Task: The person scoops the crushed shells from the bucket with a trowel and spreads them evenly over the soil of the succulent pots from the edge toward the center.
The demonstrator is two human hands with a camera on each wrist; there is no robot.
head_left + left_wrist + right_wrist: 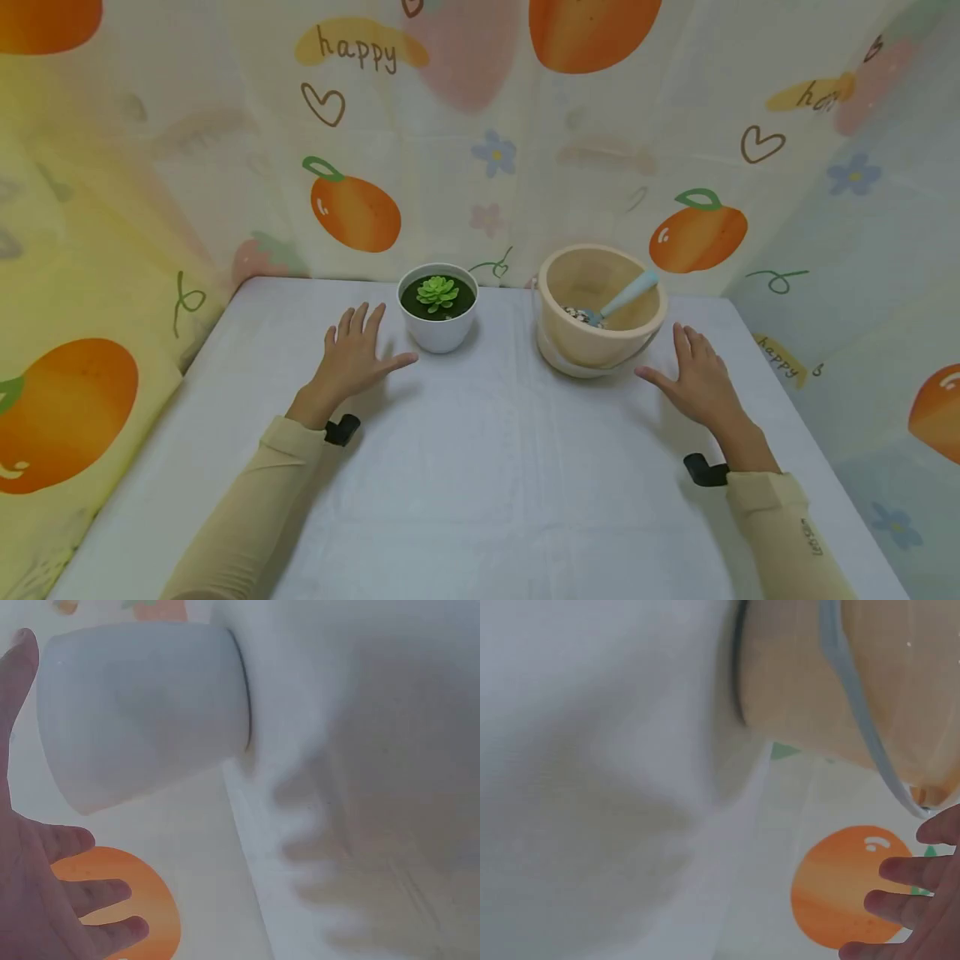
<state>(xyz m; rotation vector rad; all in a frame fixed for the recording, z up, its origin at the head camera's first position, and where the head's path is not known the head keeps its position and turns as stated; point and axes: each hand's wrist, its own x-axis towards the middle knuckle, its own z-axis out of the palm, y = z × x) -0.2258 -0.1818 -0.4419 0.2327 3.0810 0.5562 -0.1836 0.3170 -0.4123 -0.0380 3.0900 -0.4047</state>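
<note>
A white pot (438, 333) holding a green succulent (437, 292) in dark soil stands toward the back of the table. Left of it is my left hand (349, 354), fingers spread and thumb pointing at the pot, holding nothing. In the left wrist view the white pot (142, 712) lies beyond the thumb and fingers. To the right stands a beige bucket (592, 337) with a pale handle hanging at its front. Inside lean a light-blue tool handle (630, 292) and some black-and-white bits. Just right of the bucket, my right hand (701, 375) is spread and holds nothing.
A white cloth covers the table (465, 483). Behind it hangs a curtain (525, 183) printed with oranges, hearts and flowers, which also runs along both sides. Pot and bucket stand near the table's back edge, with a gap between them.
</note>
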